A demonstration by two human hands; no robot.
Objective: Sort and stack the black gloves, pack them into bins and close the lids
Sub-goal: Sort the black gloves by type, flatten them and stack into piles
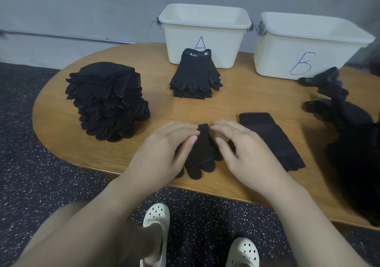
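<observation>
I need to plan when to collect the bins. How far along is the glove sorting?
Partly done. Two sorted stacks stand on the table: a tall dotted stack and a smaller stack before bin A. In hand: the left hand and right hand flatten one glove. Left: the unsorted heap at right, packing bins A and B, both apparently empty, no lids visible.

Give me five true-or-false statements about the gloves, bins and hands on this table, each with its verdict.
1. Both hands, left hand and right hand, rest on one glove. True.
2. Bin A has its lid on. False: it is open.
3. The dotted glove stack lies to the left. True.
4. Bin B stands left of bin A. False: right.
5. A small stack lies in front of bin A. True.
</observation>
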